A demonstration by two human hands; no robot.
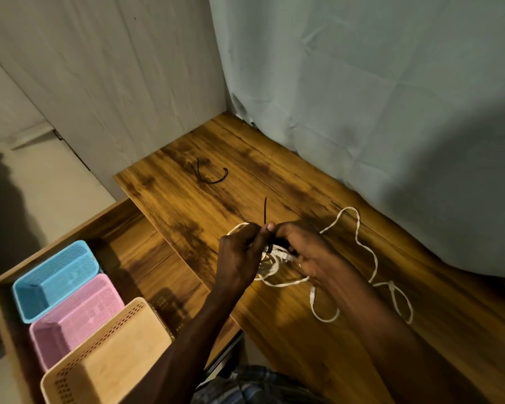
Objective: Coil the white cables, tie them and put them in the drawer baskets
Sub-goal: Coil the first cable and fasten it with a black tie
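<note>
Cinching a black tie (265, 212) around the coiled white cable (267, 265) at frame centre, both hands (239, 255) (306, 252) pinch closed on it above the counter (187, 193); a second cable (362, 246) lies loose, and the baskets (56, 279) at lower left hold nothing.

- wooden desk top (289, 176), dark grain, tucked into the corner against a pale wall and a grey-blue curtain
- a couple of loose black ties (212, 174) lying near the back of it, well apart from everything else
- a white cable (370, 252) sprawled in loose loops across the right side, one plug end flat on the wood
- open drawer (146, 258) sticking out at the left, with blue (53, 281), pink (76, 319) and beige (111, 357) baskets side by side in it
</note>
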